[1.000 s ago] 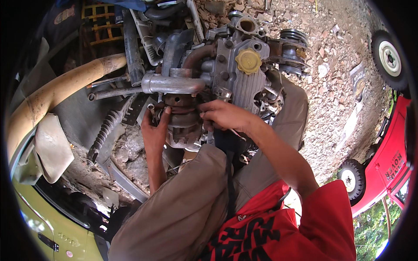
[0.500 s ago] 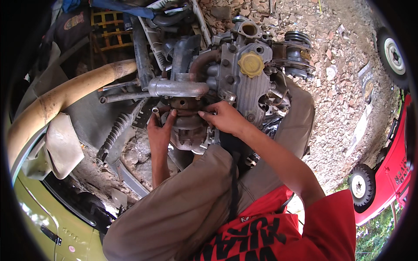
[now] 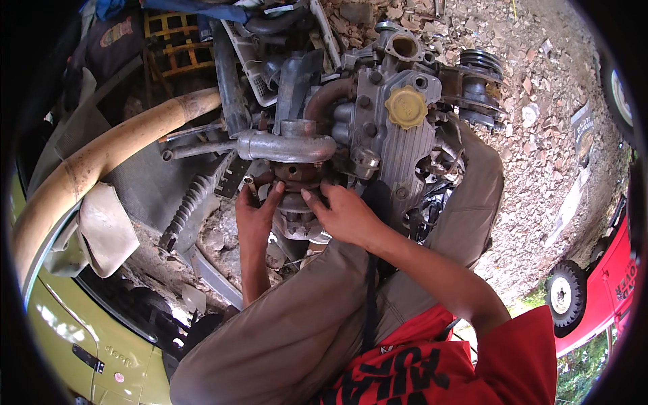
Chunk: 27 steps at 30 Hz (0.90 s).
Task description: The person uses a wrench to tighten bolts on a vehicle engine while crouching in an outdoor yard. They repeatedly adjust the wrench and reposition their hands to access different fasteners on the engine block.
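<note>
A turbocharger (image 3: 287, 147), with a silver snail-shaped housing on top and a rusty brown lower body, sits beside the engine. Both of my hands are closed around its lower body, one from each side. My left hand (image 3: 256, 214) presses its thumb against the brown metal, while its other fingers curl near a small pipe end (image 3: 249, 179). From the other side, my right hand (image 3: 347, 214) has its thumb and fingertips on the same body, just below the housing. The undersides of the fingers are hidden. Right of the turbocharger stands the engine (image 3: 405, 158), its ribbed cover carrying a yellow cap (image 3: 406, 107).
A thick bamboo pole (image 3: 101, 145) arcs across the left, near a coil spring (image 3: 187, 208) and metal pipes. A white crate (image 3: 250, 74) lies behind. My bent legs flank the engine. Gravel (image 3: 533, 169) spreads right, toward a red vehicle (image 3: 601, 287); a green vehicle (image 3: 74, 331) stands near left.
The view has shifted, so the engine appears farther right and lower. My right hand has slid nearer and slightly left on the turbocharger, uncovering a round silver part. My left thumb has moved slightly nearer.
</note>
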Available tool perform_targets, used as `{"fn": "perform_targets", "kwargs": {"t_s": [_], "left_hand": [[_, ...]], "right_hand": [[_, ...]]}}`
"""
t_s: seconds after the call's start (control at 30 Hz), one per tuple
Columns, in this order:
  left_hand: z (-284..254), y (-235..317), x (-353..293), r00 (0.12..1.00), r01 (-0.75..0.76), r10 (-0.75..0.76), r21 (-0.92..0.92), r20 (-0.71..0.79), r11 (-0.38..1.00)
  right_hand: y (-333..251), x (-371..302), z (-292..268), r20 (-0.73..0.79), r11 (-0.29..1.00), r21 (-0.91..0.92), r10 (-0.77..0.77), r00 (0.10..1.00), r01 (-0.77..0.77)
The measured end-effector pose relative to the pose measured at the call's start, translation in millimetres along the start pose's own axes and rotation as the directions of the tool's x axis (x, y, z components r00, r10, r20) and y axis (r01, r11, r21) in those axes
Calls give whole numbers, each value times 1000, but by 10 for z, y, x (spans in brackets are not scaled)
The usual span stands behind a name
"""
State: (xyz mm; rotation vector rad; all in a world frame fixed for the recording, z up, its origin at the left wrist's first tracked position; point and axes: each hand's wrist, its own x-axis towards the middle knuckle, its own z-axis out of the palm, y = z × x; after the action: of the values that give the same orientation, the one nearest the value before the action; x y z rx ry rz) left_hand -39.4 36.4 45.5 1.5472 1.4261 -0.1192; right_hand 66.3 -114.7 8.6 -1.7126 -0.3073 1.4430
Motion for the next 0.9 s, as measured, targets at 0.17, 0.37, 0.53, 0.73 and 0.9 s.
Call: {"fn": "perform_targets", "kwargs": {"t_s": [0.17,0.37,0.53,0.73,0.9], "left_hand": [[-25,12,4,1000,-6,6,-8,22,1000],[9,-122,52,993,-112,113,-30,28,993],[27,-51,-5,996,-88,89,-52,8,995],[-9,-140,2,995,-94,98,-165,16,982],[-65,-137,-19,996,-59,74,-277,44,959]], "right_hand": [[-135,-11,-8,-21,998,59,38,999,-37],[-44,93,-176,88,1000,19,-11,996,9],[-293,-124,-501,77,972,-222,-66,995,82],[-620,-502,-684,-291,822,226,-455,841,523],[-649,-272,-332,-331,465,500,-677,657,731]]}}
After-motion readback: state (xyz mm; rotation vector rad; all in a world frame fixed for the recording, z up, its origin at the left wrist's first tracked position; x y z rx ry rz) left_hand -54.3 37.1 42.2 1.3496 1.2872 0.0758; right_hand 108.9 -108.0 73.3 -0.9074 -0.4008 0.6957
